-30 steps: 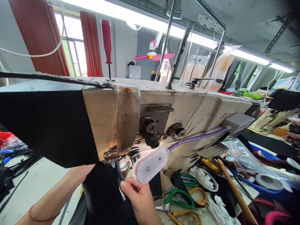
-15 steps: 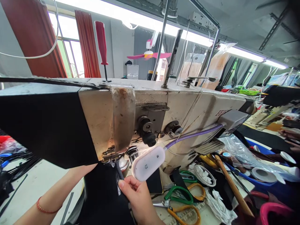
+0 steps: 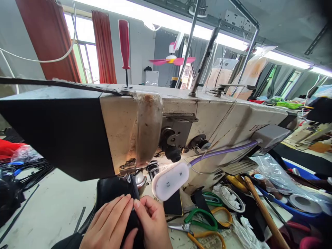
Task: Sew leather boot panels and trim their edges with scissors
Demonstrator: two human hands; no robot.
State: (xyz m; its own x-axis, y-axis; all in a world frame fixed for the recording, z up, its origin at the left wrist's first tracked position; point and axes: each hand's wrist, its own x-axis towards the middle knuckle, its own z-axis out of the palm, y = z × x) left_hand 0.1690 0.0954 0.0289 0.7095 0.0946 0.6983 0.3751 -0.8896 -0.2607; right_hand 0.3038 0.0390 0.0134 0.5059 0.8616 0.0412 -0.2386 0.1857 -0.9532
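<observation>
**A:** What is closest to the camera?

**B:** Two bare hands at the bottom edge. The left hand (image 3: 111, 224) lies on a black piece (image 3: 110, 190) of material with its fingers stretched out flat. The right hand (image 3: 153, 221) is curled just beside it, pinching the piece's right edge between thumb and fingers. The fingertips of the two hands almost touch.

**A:** Where is the black piece?

**B:** On the pale table (image 3: 52, 207), running forward under the foot of a worn cream sewing machine (image 3: 207, 117), which fills the middle of the view.

**A:** What lies around the hands?

**B:** A white oval lamp (image 3: 169, 180) on a purple bendy neck hangs just above the right hand. A dark phone (image 3: 173, 205) lies behind the right hand. To the right are green scissors (image 3: 202, 221), orange scissors (image 3: 207, 238) and a wooden stick (image 3: 264, 214), among clutter.

**A:** And further away?

**B:** A red screwdriver (image 3: 124, 45) stands upright on top of the machine. Beyond it are a pink ceiling fan (image 3: 171, 60) and red curtains (image 3: 103, 48) beside bright windows.
</observation>
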